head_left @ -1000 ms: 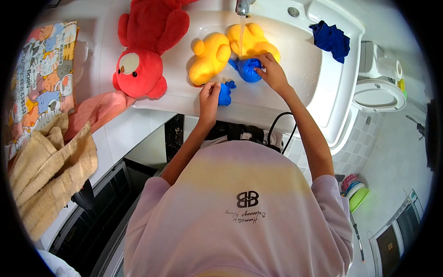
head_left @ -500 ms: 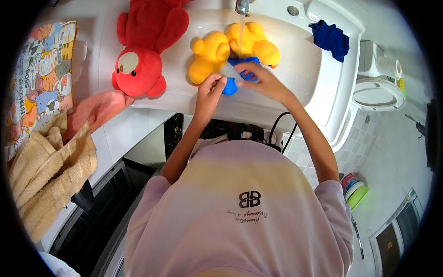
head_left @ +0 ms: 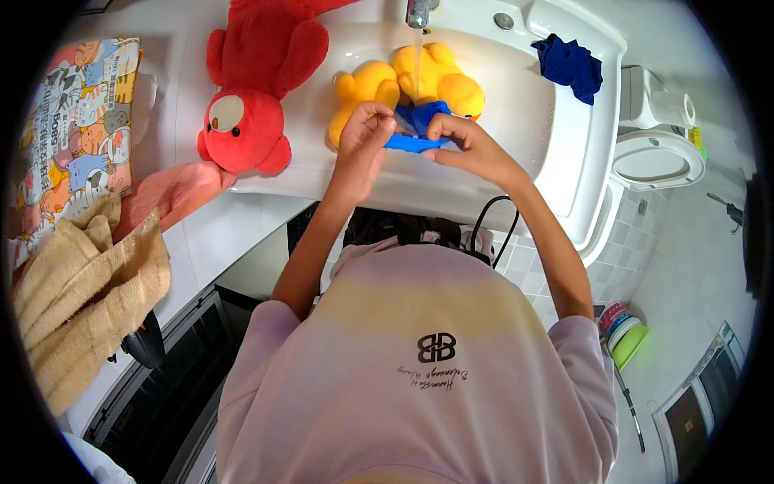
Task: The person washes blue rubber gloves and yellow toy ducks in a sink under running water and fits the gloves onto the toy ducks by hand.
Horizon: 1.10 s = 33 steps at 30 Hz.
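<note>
Between both hands, a bright blue piece of cloth [head_left: 413, 144] is drawn into a narrow strip over the sink's near side. My left hand [head_left: 363, 149] pinches its left end. The other end is gripped in the fingers of my right hand [head_left: 474, 148]. Just beyond, more blue fabric [head_left: 425, 115] lies by the toys; whether it joins the strip I cannot tell. Two yellow plush toys, one at left [head_left: 375, 83] and one under the running water [head_left: 435, 73], lie in the white sink [head_left: 516, 121]. The left one is partly hidden by my left hand.
Water runs from the faucet [head_left: 418, 14]. A red plush bear [head_left: 262, 93] lies on the left counter beside a pink cloth [head_left: 165, 198], a tan towel [head_left: 97, 298] and a cat-print package [head_left: 81, 137]. Dark blue cloth [head_left: 569, 68] hangs over the sink's right rim. A toilet [head_left: 657, 161] stands right.
The bunched blue cloth is now stretched sideways between my hands. My right hand has come down and closed on its right end. The left hand has risen slightly.
</note>
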Tool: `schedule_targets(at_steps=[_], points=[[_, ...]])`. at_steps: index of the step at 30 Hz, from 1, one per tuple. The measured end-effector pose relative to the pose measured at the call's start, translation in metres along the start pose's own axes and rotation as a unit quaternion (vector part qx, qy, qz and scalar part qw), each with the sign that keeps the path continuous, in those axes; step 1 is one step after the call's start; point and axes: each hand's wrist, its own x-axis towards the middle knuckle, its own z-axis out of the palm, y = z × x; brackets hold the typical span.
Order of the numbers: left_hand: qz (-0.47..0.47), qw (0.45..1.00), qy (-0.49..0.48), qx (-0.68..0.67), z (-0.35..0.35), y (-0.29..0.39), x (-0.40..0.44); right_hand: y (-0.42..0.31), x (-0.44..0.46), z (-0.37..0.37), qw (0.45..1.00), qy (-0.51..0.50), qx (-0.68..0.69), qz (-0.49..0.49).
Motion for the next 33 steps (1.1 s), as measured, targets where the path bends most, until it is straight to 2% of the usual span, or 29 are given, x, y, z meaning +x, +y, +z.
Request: schedule_targets(at_steps=[1,2,4,5,6,7,8,9,11,12,13,14,15,16,17,18,19,20,21,22,23,24,26,27,30,31,33], points=[[0.025,0.999,-0.032,0.027,0.000,0.004,-0.001,-0.007,-0.004,-0.001,1.000,0.000,0.000,0.000],[0.025,0.999,-0.033,0.027,0.001,0.011,-0.004,-0.016,-0.009,-0.003,0.995,-0.010,-0.083,-0.062],[0.105,0.960,-0.142,0.217,0.006,0.025,-0.014,-0.039,-0.019,-0.006,0.945,-0.024,-0.287,-0.157],[0.105,0.960,-0.143,0.215,0.011,0.035,-0.018,-0.046,-0.023,-0.007,0.944,-0.023,-0.289,-0.155],[0.215,0.849,-0.211,0.433,0.016,0.045,-0.021,-0.051,-0.027,-0.007,0.891,-0.017,-0.395,-0.222],[0.309,0.673,-0.262,0.618,0.018,0.049,-0.024,-0.056,-0.031,-0.007,0.821,-0.011,-0.494,-0.286],[0.322,0.636,-0.272,0.646,0.015,0.042,-0.028,-0.061,-0.035,-0.005,0.783,-0.018,-0.535,-0.315],[0.322,0.638,-0.271,0.645,0.011,0.037,-0.029,-0.057,-0.039,-0.003,0.783,-0.020,-0.536,-0.314],[0.386,0.584,-0.314,0.642,0.004,0.032,-0.031,-0.045,-0.047,0.001,0.749,-0.016,-0.556,-0.361],[0.387,0.584,-0.313,0.641,0.005,0.031,-0.032,-0.042,-0.050,0.001,0.754,-0.043,-0.551,-0.356],[0.384,0.619,-0.347,0.590,0.007,0.031,-0.034,-0.042,-0.051,0.003,0.753,-0.044,-0.553,-0.355],[0.380,0.651,-0.380,0.536,0.010,0.031,-0.036,-0.043,-0.052,0.007,0.869,-0.031,-0.409,-0.277],[0.324,0.751,-0.376,0.436,0.015,0.030,-0.038,-0.043,-0.054,0.010,0.950,-0.017,-0.250,-0.187],[0.206,0.858,-0.335,0.331,0.021,0.034,-0.043,-0.036,-0.057,0.010,0.984,0.011,-0.104,-0.142],[0.082,0.932,-0.282,0.214,0.025,0.037,-0.045,-0.030,-0.055,0.012,0.983,0.010,-0.109,-0.144],[0.085,0.932,-0.282,0.213,0.026,0.035,-0.040,-0.026,-0.052,0.014,0.986,0.054,0.101,-0.125],[0.014,0.972,-0.212,0.103,0.027,0.030,-0.031,-0.024,-0.049,0.018,0.942,0.096,0.308,-0.098],[-0.057,0.989,-0.137,-0.009,0.029,0.026,-0.023,-0.024,-0.045,0.020,0.942,0.097,0.307,-0.098],[-0.057,0.989,-0.139,-0.010,0.034,0.022,-0.016,-0.024,-0.038,0.021,0.921,0.142,0.354,-0.071],[-0.067,0.988,-0.085,-0.108,0.041,0.017,-0.009,-0.023,-0.032,0.021,0.896,0.188,0.401,-0.044],[-0.077,0.975,-0.030,-0.204,0.044,0.013,-0.003,-0.019,-0.026,0.018,0.895,0.192,0.400,-0.042],[-0.090,0.970,-0.041,-0.224,0.038,0.003,0.006,-0.014,-0.019,0.014,0.888,0.210,0.409,-0.009],[-0.096,0.968,-0.033,-0.228,0.027,-0.016,0.020,-0.024,-0.009,0.018,0.867,0.267,0.417,0.054],[-0.100,0.968,-0.025,-0.231,0.022,-0.022,0.026,-0.017,-0.006,0.014,0.868,0.266,0.416,0.052],[-0.085,0.982,-0.027,-0.167,0.013,-0.031,0.030,0.021,-0.007,0.003,0.925,0.237,0.288,0.070],[-0.074,0.988,-0.041,-0.126,0.011,-0.031,0.029,0.028,-0.009,0.000,0.925,0.236,0.289,0.071],[-0.083,0.992,-0.028,-0.087,0.005,-0.036,0.026,0.041,-0.013,-0.004,0.975,0.168,0.137,0.053]])
